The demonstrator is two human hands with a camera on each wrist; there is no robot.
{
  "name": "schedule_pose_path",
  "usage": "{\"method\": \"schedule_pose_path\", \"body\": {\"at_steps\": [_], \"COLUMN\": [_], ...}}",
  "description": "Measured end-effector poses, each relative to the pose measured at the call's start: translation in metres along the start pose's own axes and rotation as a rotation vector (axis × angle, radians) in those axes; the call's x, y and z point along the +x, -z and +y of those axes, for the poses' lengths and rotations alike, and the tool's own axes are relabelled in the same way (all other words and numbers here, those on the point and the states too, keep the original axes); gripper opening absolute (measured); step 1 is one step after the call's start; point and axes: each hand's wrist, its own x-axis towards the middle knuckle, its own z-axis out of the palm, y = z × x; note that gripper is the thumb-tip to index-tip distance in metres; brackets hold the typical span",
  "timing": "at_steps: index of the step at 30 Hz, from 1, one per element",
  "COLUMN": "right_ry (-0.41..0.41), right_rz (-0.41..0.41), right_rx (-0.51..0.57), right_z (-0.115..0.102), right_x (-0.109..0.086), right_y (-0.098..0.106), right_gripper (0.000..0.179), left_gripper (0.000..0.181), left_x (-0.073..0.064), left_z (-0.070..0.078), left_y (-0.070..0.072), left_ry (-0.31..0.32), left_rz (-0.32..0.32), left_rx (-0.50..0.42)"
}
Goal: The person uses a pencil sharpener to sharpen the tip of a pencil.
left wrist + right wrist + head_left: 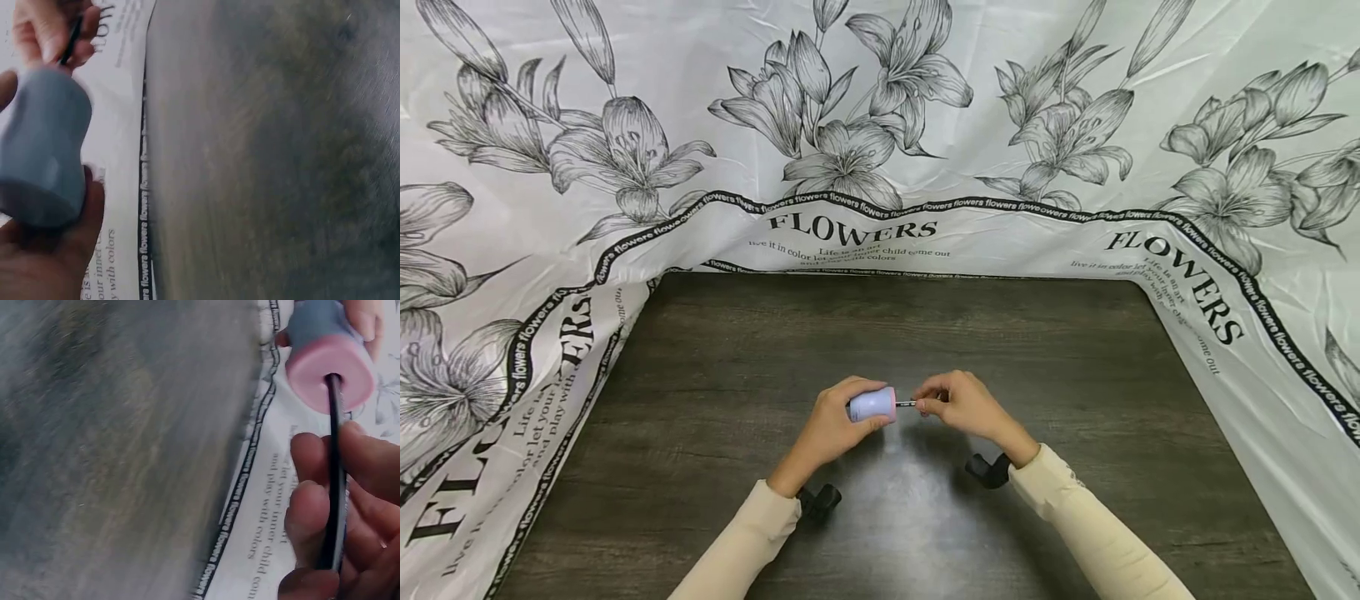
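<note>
My left hand (833, 423) grips a lavender-blue pencil sharpener (871, 406), which lies on its side in the grasp with its pink end (307, 374) facing right. A thin black pencil (335, 465) has one end inside the round hole of that pink face. From the right, my right hand (964, 407) pinches the pencil between thumb and fingers, a short way out from the hole. In the left wrist view the sharpener's body (47, 137) shows a narrowed waist, with fingers wrapped about its lower part.
Beneath both hands spreads a dark wood-grain table (880, 333). A white cloth (1030, 242) printed with flowers and lettering borders its back and sides. Black wrist mounts (987, 471) hang below the wrists, near the cream sleeves (1067, 492).
</note>
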Motion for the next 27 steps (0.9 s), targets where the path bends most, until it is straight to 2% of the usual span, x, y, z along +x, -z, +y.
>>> {"method": "schedule_pose_path", "body": {"at_steps": [2,5,7,10,14,18,23,25,27], "right_ry": [0.040,0.102,0.171,0.324,0.549,0.723,0.857,0.901,0.926], "right_rz": [0.072,0.156,0.209,0.307,0.450,0.587,0.798,0.854,0.868], "right_rx": [-0.062,-0.146,-0.212,-0.344,-0.499,-0.674,-0.922,-0.968,-0.965], "right_z": [0.002,0.004,0.006,0.007,0.008,0.010,0.011,0.010,0.009], "right_x": [0.000,-0.003,-0.003,-0.003,-0.002,-0.001,-0.001,0.000,0.000], "right_y": [-0.003,-0.008,-0.012,-0.017,-0.025,-0.030,-0.031,-0.031,-0.030], "right_gripper": [0.014,0.012,0.010,0.007,0.009,0.023,0.020,0.020,0.021], "left_gripper": [0.047,0.048,0.049,0.050,0.043,0.034,0.037,0.035,0.033], "left_x": [0.002,0.004,0.005,0.007,0.010,0.012,0.011,0.011,0.011], "left_z": [0.000,-0.001,-0.002,-0.005,-0.008,-0.008,-0.007,-0.007,-0.007], "left_y": [0.004,0.011,0.015,0.020,0.028,0.034,0.034,0.034,0.033], "left_ry": [0.041,0.117,0.163,0.245,0.368,0.469,0.546,0.562,0.556], "left_rz": [-0.048,-0.156,-0.217,-0.280,-0.312,-0.349,-0.424,-0.449,-0.463], "left_rx": [0.003,-0.033,-0.082,-0.224,-0.466,-0.669,-0.862,-0.911,-0.919]}}
